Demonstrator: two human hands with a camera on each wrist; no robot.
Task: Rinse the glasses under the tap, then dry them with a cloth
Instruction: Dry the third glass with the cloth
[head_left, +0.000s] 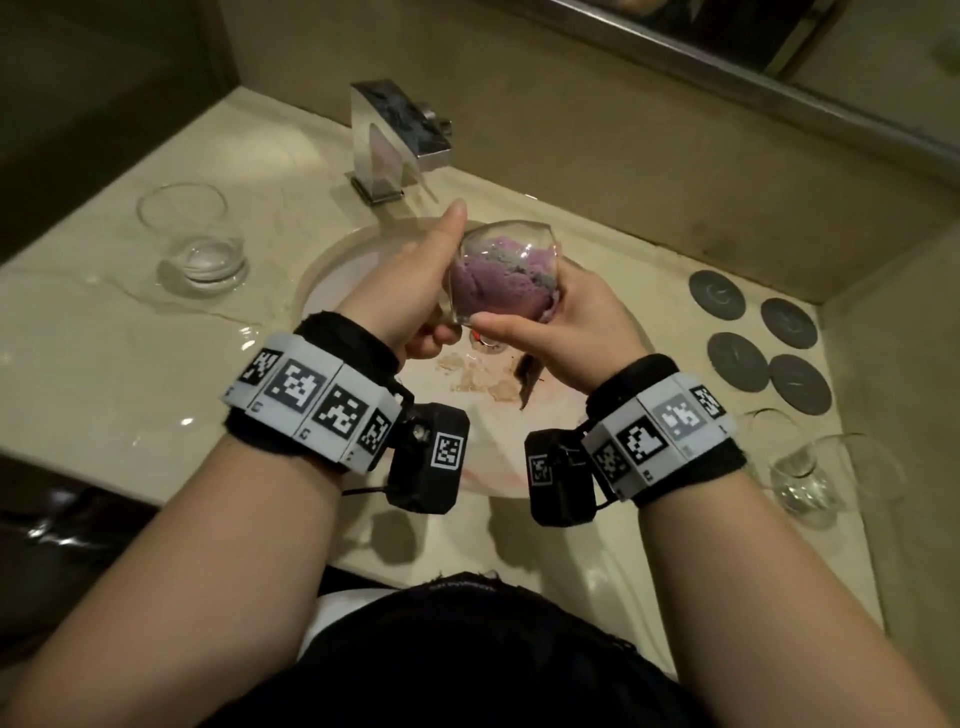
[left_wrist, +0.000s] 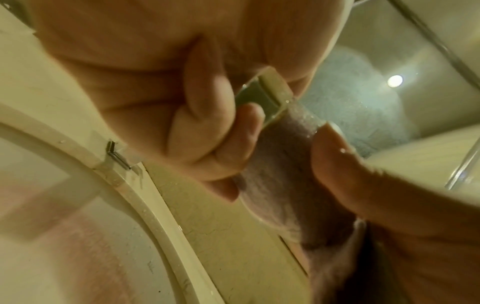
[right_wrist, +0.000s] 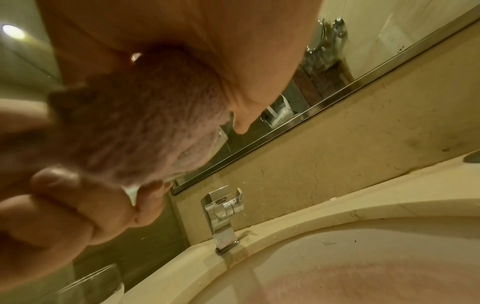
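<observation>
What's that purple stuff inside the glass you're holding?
A purple cloth is stuffed inside the glass, filling most of it. The left hand grips the glass; the right hand holds the cloth. The fingers pushing it are hidden.

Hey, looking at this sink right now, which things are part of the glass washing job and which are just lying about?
Part of the job:
held glass, gripped by left hand
purple cloth stuffed inside it, worked by right hand
tap
glass on the left counter
glasses on the right

Lying about:
four dark coasters
</observation>
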